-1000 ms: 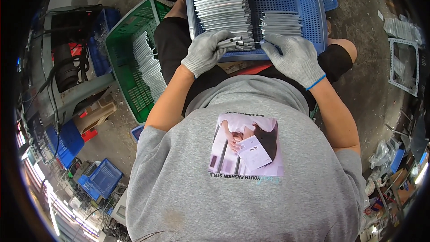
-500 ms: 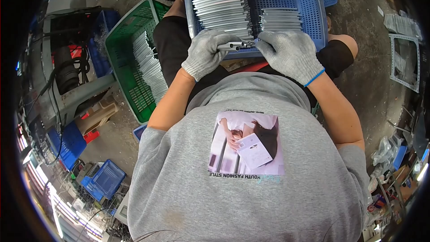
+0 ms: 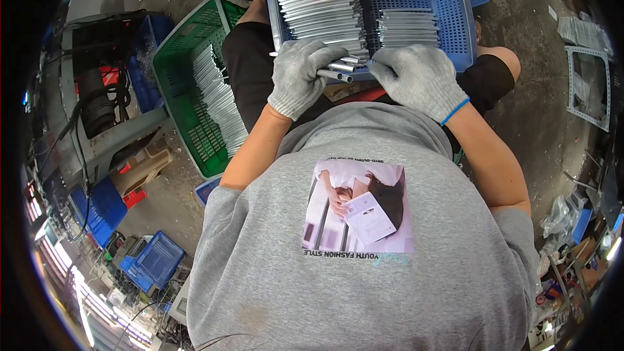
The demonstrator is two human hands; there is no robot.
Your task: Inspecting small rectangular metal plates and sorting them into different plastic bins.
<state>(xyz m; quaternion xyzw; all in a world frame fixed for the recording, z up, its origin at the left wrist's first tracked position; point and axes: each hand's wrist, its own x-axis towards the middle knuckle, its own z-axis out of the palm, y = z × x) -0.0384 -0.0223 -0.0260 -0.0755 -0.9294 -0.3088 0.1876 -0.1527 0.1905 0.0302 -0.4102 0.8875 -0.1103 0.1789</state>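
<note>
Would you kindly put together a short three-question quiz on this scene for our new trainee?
1. True or false: both hands wear grey knit gloves.
2. Which crate lies on the person's lap? A) green B) blue C) red
3. Fill in: the left hand grips a few short metal ____.

Key
1. True: the left hand and the right hand are both gloved.
2. B: the blue crate lies on the lap, while the green crate stands on the floor to the person's left.
3. Tubes: the metal tubes stick out of the left fist toward the right hand, at the blue crate's near rim.
</note>
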